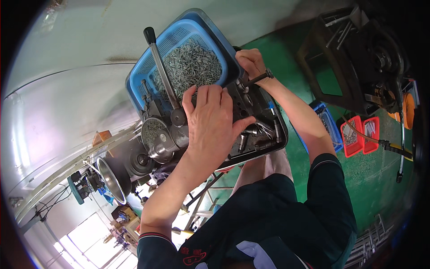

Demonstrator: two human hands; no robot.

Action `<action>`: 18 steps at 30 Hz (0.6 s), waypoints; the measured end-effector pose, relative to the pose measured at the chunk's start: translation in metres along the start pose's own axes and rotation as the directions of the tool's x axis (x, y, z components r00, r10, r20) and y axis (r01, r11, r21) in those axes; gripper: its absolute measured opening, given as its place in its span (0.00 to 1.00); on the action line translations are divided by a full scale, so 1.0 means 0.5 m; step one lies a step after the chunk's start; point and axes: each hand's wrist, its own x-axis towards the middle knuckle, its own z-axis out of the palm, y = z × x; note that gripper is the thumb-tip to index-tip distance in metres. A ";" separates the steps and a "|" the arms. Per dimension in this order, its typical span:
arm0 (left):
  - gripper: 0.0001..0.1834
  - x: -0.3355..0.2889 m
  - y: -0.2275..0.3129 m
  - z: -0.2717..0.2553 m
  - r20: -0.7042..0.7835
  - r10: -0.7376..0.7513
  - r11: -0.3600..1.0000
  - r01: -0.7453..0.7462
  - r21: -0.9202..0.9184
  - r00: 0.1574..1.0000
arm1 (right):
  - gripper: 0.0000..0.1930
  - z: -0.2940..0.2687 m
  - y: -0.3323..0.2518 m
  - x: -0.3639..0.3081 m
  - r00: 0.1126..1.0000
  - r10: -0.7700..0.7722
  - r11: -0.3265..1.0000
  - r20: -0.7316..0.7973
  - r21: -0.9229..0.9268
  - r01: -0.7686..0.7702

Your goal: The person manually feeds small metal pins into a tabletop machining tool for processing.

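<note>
My left hand (209, 123) lies palm down over the middle of a small dark bench machine (179, 133), fingers forward and thumb spread. Its fingertips bend over at the near edge of a blue plastic basket (207, 33) full of small metal pins (190, 62); what lies under the palm is hidden. Beyond the machine's right end, my right hand (251, 62) is closed in a fist around a handle, mostly covered by the fingers. A dark rod (260, 78) with a round end crosses by the right wrist. Left of my left hand, a black-tipped metal lever (161, 67) stands up.
A black tray (264, 150) under the machine holds loose tools. A round cup of small parts (154, 130) sits at the left. On the green floor are a blue bin (329, 123) and red bins (352, 136). Another dark machine (358, 67) stands at right.
</note>
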 end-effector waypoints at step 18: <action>0.30 0.003 -0.002 -0.008 0.069 -0.041 0.998 0.044 -0.044 0.997 | 0.13 -0.016 -0.014 -0.044 0.997 0.069 0.991 0.028 -0.113 -0.065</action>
